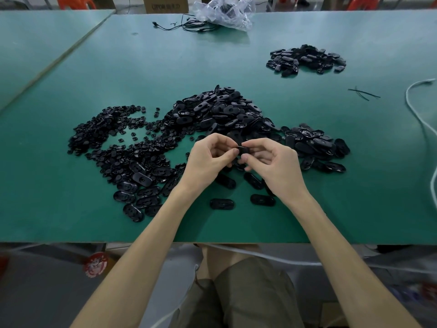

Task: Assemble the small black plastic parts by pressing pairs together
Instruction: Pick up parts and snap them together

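— Above the near edge of the green table (71, 221), what were the hands doing?

— Both met over the middle. The left hand (208, 159) and the right hand (272, 162) pinched one small black part (243, 150) between their fingertips, thumbs underneath, pressed close together.

— Which way did it lie?

— Its long axis seemed to run left to right, from one hand to the other, though fingers hid most of it. Neither hand was clearly nearer; I'd judge a squeeze was under way.

— And the stock?

— Smooth, glossy oval shells (217, 112) heaped just beyond the hands, small round pieces (106, 136) spread toward the left, and a separate pile (307, 59) toward the far right corner.
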The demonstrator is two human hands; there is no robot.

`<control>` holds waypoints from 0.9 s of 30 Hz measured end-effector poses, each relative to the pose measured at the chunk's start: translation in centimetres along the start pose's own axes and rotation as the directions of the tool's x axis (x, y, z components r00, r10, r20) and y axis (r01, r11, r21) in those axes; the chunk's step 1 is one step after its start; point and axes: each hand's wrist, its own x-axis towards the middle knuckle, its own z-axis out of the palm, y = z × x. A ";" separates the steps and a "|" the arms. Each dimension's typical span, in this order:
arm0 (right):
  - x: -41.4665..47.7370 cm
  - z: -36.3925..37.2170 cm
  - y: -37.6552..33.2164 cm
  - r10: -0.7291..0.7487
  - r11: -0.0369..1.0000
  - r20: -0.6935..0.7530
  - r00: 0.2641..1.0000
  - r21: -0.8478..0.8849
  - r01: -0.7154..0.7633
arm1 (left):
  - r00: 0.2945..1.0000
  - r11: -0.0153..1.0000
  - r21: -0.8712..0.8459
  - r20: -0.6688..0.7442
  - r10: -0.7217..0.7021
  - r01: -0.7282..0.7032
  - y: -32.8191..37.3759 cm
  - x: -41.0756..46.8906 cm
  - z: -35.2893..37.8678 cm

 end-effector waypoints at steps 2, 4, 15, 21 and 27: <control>0.0 0.0 0.0 0.000 1.000 -0.002 1.000 0.007 0.000 | 1.000 1.000 0.002 0.004 0.004 -0.004 0.0 0.0 0.0; 0.0 -0.1 0.0 -0.004 1.000 -0.006 1.000 0.013 0.004 | 1.000 1.000 0.007 0.018 0.012 -0.012 0.0 0.0 0.0; 0.3 -0.1 0.1 -0.017 0.998 0.002 1.000 0.061 0.016 | 1.000 1.000 0.000 0.006 0.015 -0.015 0.0 0.2 -0.1; 0.2 -0.2 0.2 -0.038 0.996 0.009 0.999 0.079 0.037 | 0.999 0.999 -0.042 -0.041 0.000 -0.001 0.1 0.2 -0.1; 0.2 -0.3 0.2 -0.080 0.994 0.011 0.997 0.073 0.079 | 0.999 0.999 -0.011 -0.016 0.030 -0.030 0.2 0.1 -0.1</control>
